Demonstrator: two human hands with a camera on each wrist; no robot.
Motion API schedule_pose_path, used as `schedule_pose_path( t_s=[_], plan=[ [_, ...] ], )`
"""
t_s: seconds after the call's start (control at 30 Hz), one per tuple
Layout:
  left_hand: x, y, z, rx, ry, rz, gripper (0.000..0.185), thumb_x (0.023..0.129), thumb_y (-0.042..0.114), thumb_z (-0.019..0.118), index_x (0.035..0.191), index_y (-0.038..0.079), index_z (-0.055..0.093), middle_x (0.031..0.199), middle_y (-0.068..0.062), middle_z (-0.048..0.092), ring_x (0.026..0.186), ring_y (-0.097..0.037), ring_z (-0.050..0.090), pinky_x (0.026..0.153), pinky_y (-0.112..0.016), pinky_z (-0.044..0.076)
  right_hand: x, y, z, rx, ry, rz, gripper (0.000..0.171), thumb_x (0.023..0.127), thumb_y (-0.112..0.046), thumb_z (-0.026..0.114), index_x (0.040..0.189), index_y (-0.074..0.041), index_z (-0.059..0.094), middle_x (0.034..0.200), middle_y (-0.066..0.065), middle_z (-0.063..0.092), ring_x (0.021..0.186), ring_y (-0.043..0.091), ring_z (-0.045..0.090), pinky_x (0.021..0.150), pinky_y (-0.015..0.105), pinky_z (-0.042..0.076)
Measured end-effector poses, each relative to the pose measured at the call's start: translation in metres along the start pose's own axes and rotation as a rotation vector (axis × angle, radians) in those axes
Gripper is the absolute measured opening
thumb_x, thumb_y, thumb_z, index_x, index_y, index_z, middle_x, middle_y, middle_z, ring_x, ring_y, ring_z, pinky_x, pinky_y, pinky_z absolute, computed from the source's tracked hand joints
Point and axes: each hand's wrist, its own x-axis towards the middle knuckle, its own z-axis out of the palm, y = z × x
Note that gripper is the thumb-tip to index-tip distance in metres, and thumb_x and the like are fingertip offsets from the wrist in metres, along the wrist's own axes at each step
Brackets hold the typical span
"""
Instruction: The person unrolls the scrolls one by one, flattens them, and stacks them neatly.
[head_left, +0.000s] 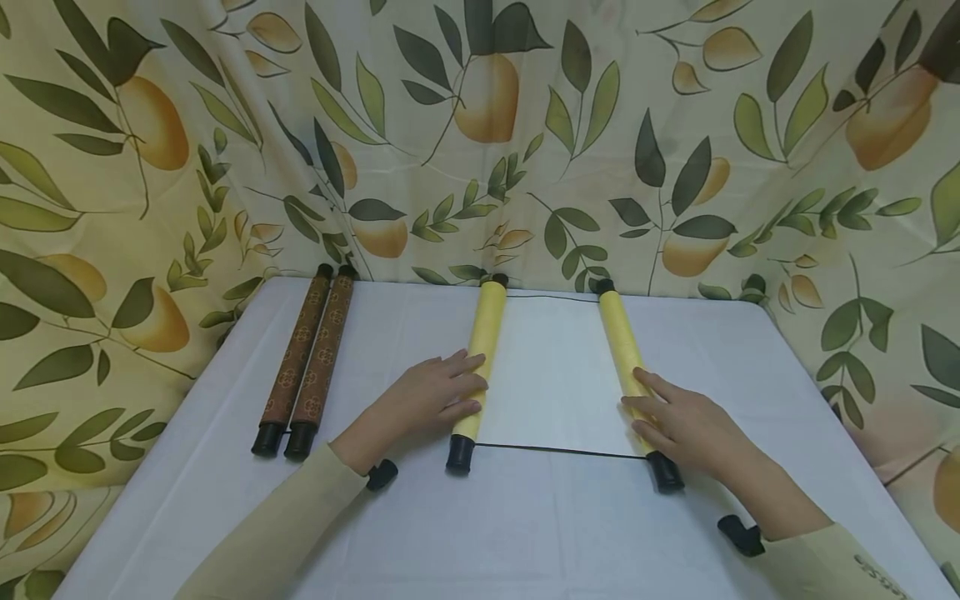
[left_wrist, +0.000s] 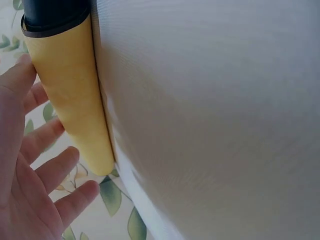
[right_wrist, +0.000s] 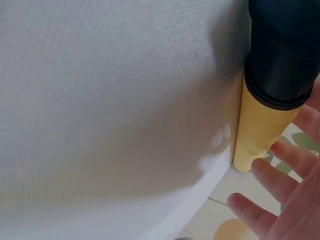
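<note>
A scroll lies partly unrolled on the table, its white sheet (head_left: 558, 375) stretched between a left yellow roll (head_left: 489, 325) and a right yellow roll (head_left: 617, 329). Both rolls have black end caps. My left hand (head_left: 429, 393) rests its spread, relaxed fingers on the left roll's outer side. At the right roll's outer side, near its lower half, lie the fingertips of my right hand (head_left: 686, 423). Each wrist view shows loosely extended fingers beside a yellow roll, the left hand (left_wrist: 37, 185) with its thumb near the black cap, the right hand (right_wrist: 292, 187) partly behind the roll.
To the left, a brown patterned scroll (head_left: 324, 367) with black caps lies as two rolls side by side. A white cloth covers the table (head_left: 525, 533). A leaf-and-fruit patterned curtain (head_left: 480, 183) rises behind the table's far edge and along its sides.
</note>
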Motion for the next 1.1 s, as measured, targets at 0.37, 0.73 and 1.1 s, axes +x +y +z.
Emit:
schedule_pose_path(
  t_s=[0.37,0.73,1.1],
  plan=[
    [-0.005,-0.007,0.005,0.049,0.033,0.001,0.040,0.102,0.046,0.051,0.138,0.031,0.060,0.153,-0.008,0.045,0.143,-0.030,0.040,0.111,-0.045,0.040,-0.001,-0.004,-0.007,0.009,-0.031,0.050,0.041,0.094,-0.036,0.067,0.132,-0.020,0.066,0.153,0.020,0.041,0.116,0.042,0.061,0.089,0.057,0.052],
    [-0.010,-0.006,-0.001,0.010,-0.017,-0.053,0.041,0.102,0.048,0.051,0.138,0.029,0.060,0.158,-0.004,0.038,0.148,-0.029,0.032,0.114,-0.047,0.035,-0.001,-0.001,-0.004,-0.025,-0.041,0.052,0.042,0.093,-0.033,0.068,0.132,-0.018,0.066,0.153,0.022,0.040,0.114,0.043,0.062,0.087,0.056,0.053],
    [-0.013,-0.011,0.000,0.005,-0.011,-0.060,0.042,0.102,0.049,0.050,0.138,0.029,0.059,0.158,-0.004,0.039,0.148,-0.031,0.032,0.115,-0.050,0.034,-0.001,0.000,-0.006,-0.020,-0.061,0.083,0.044,0.092,-0.038,0.069,0.131,-0.019,0.066,0.153,0.022,0.040,0.113,0.043,0.062,0.086,0.058,0.053]
  ],
)
